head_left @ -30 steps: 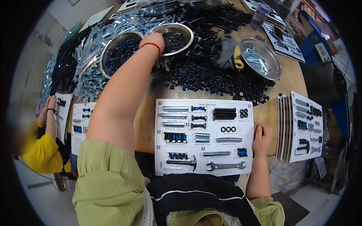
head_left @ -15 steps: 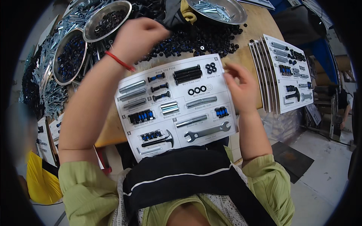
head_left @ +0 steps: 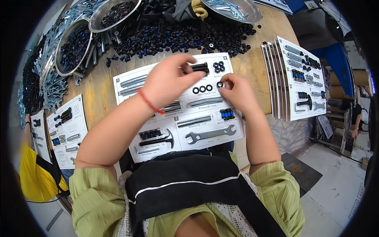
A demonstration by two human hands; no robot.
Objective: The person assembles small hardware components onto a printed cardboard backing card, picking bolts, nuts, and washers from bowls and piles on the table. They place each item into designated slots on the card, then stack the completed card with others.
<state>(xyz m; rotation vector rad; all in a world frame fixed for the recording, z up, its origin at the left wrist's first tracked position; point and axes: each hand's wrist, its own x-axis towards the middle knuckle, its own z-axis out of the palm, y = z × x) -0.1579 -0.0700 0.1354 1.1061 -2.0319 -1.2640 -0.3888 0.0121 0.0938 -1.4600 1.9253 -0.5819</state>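
In front of me lies a white printed card (head_left: 169, 130) bearing steel sleeves, black bolts, nuts, black washers and a grey wrench (head_left: 211, 134) in ruled sections. My right hand (head_left: 238, 91) pinches a black washer (head_left: 220, 84) between thumb and finger at the end of a row of black washers (head_left: 202, 89). My left hand (head_left: 169, 77), with a red cord at its wrist, hovers over the card's upper middle. Its thumb and index finger are apart beside the long black bolts (head_left: 199, 67), and it hides part of the card beneath. I see nothing in its grasp.
Loose black nuts and bolts (head_left: 166, 41) heap behind the card. Metal bowls (head_left: 71, 72) of hardware stand at the back, with a grey glove (head_left: 183, 11) between. Filled cards stand stacked on edge at right (head_left: 290, 79); others (head_left: 67, 132) are at left, near a person in yellow (head_left: 37, 177).
My left hand has come back from the parts heap to over the card. My right hand has moved from the card's right edge onto the washer row, where a printed circle was showing.
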